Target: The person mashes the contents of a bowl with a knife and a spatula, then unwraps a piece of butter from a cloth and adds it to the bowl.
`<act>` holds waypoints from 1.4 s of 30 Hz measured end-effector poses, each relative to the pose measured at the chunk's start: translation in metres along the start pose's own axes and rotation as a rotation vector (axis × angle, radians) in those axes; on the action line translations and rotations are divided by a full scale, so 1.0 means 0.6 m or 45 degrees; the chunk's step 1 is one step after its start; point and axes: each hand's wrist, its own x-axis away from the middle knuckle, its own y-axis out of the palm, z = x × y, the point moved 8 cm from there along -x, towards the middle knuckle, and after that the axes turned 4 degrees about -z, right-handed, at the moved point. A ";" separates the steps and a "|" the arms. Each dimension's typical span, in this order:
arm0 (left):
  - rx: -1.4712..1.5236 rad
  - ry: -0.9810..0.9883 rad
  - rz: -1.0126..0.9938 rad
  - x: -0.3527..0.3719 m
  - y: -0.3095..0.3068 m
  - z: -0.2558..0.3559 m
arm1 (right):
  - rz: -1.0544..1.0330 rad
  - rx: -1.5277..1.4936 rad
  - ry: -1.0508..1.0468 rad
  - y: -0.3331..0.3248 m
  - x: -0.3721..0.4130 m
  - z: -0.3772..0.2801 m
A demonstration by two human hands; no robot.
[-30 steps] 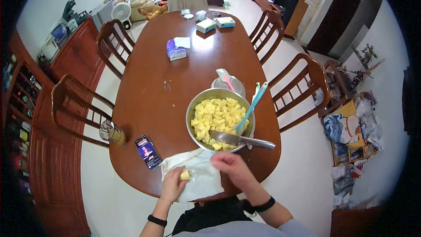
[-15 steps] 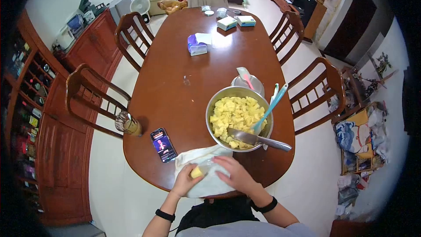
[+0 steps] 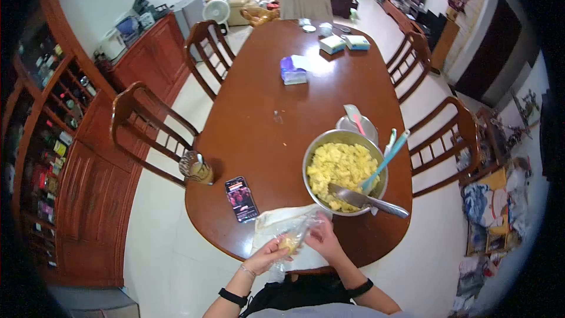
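A yellow piece point(image 3: 288, 244) in clear plastic film lies in my left hand point(image 3: 269, 254), whose fingers are closed round it. My right hand point(image 3: 322, 239) pinches the upper right part of the clear plastic point(image 3: 299, 232). Both hands are over a white cloth point(image 3: 268, 221) at the near table edge. Beyond my right hand stands a steel bowl point(image 3: 307, 184) of yellow chunks point(image 3: 341, 165), with a metal spatula point(image 3: 353, 198) and a teal-handled spatula point(image 3: 385, 162) in it. A phone point(image 3: 241, 200) with a lit screen lies left of the cloth.
A patterned glass point(image 3: 196, 168) stands at the left table edge. Behind the bowl is a smaller bowl point(image 3: 368, 128) with a pink-and-white spatula. A tissue pack point(image 3: 293, 72) and two boxes point(image 3: 332, 45) are farther back on the table point(image 3: 253, 135). Wooden chairs point(image 3: 147, 123) flank it.
The plastic now stretches between both hands and hangs below my left hand. My right hand has gone from spread fingers to a pinch. The whole view has shifted, with the table lower and farther right.
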 end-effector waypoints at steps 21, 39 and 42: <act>-0.148 0.009 0.307 -0.015 0.008 -0.091 | 0.357 -0.856 0.537 0.021 0.043 0.086; -1.325 0.451 0.906 0.078 -0.064 0.039 | 0.109 0.998 -0.173 -0.002 0.016 -0.034; -1.732 0.598 0.634 0.024 -0.056 0.050 | 0.205 1.138 0.045 -0.049 0.050 0.032</act>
